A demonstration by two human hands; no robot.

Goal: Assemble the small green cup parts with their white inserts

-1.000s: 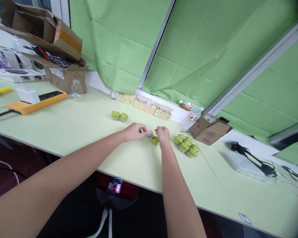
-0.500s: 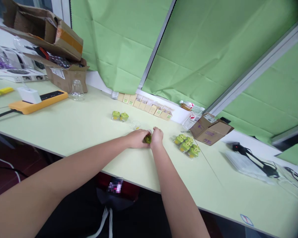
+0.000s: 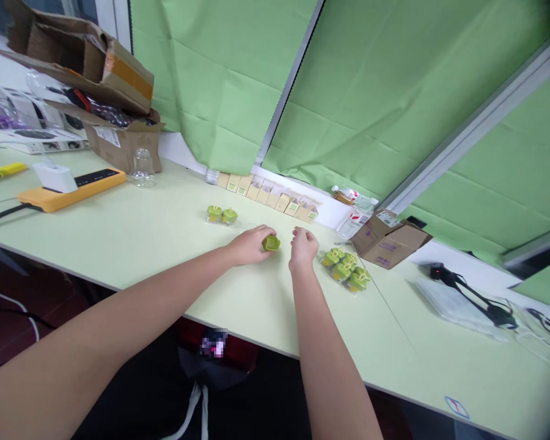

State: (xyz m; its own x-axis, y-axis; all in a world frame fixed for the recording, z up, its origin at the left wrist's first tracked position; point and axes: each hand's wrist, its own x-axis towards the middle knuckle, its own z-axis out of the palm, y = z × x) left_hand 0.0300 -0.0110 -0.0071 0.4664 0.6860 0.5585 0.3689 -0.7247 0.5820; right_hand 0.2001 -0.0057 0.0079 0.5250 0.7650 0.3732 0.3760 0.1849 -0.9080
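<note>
My left hand (image 3: pixel 251 245) is closed around a small green lid-like piece (image 3: pixel 271 243), whose hollow side faces toward me. A short way to its right, my right hand (image 3: pixel 304 245) has its fingers pinched together, raised over the table; whatever they may hold is too small to make out. Beyond my left hand stand two small clear cups with green tops (image 3: pixel 222 215) and light loops. Right of my right hand, a cluster of several matching green-topped cups (image 3: pixel 346 269) sits close together.
A row of small cardboard boxes (image 3: pixel 268 194) lines the wall behind. To the right are plastic bottles (image 3: pixel 352 221) and an open carton (image 3: pixel 388 239). An orange power strip (image 3: pixel 73 189), a clear jar (image 3: pixel 142 168) and stacked cardboard boxes (image 3: pixel 121 143) occupy the left.
My hands have come apart. My right hand has moved right and slightly away from me, while the green piece stays in my left hand, its hollow side now more visible.
</note>
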